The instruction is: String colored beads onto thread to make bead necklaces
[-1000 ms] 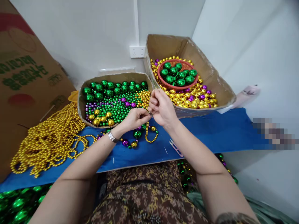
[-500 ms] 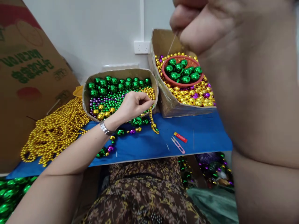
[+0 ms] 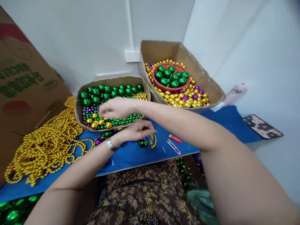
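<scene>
My left hand (image 3: 137,130) rests low over the blue board (image 3: 217,122), fingers pinched shut on a thin thread carrying a bead string (image 3: 147,141) of green, purple and small gold beads. My right arm crosses above it to the left. My right hand (image 3: 114,107) hovers over the near cardboard box (image 3: 112,79), which holds green, gold and purple beads. Its fingers point left and are blurred, so I cannot tell what they hold.
A second cardboard box (image 3: 208,84) at the back right holds gold and purple balls and a red bowl (image 3: 154,74) of green balls. Gold bead strands (image 3: 44,147) are heaped at left. Thread snips (image 3: 173,147) and a red cutter (image 3: 175,139) lie on the board.
My right hand came down from close to the camera and swung left across to the near box. My left hand dropped from the box edge to the blue board with the string.
</scene>
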Tool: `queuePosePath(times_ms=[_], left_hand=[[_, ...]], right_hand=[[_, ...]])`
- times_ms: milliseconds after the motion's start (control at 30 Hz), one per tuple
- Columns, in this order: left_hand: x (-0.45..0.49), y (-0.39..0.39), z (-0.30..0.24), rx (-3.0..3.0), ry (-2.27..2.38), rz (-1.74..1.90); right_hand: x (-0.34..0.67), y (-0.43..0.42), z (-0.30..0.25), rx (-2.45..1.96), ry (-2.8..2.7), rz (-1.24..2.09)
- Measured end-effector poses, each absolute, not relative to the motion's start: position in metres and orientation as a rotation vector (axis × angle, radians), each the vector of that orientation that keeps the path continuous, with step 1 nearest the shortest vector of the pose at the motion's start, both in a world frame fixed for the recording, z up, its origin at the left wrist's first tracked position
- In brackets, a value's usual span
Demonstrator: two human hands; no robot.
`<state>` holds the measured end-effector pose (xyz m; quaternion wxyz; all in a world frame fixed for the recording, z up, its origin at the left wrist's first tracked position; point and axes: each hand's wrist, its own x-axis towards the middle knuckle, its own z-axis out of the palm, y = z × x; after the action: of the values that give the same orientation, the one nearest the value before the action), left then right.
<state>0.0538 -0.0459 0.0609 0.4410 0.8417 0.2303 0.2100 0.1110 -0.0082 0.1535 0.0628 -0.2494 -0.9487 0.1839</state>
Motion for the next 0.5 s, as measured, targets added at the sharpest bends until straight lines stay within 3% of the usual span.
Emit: queuePosePath(times_ms=[100,267,333,433,500], left_hand=[[0.051,-0.052,0.054,1.908,0.583,0.616],[0.045,-0.056,0.043,1.627,0.729,0.809],[0.042,-0.054,0.041,1.534,0.775,0.911],[0.037,-0.051,0.041,1.486,0.815,1.000],[0.035,-0.050,0.041,1.494,0.841,1.017]], right_hand=[[0.127,0.000,0.134,-0.984,-3.155,0.227],[0.185,-0.009,0.128,-1.425,-2.649,-0.118],[0.205,-0.023,0.118,-1.318,-2.467,0.027],[0.223,-0.051,0.088,-1.127,-2.268,0.581],[0.228,-0.070,0.066,-1.137,-2.163,0.707]])
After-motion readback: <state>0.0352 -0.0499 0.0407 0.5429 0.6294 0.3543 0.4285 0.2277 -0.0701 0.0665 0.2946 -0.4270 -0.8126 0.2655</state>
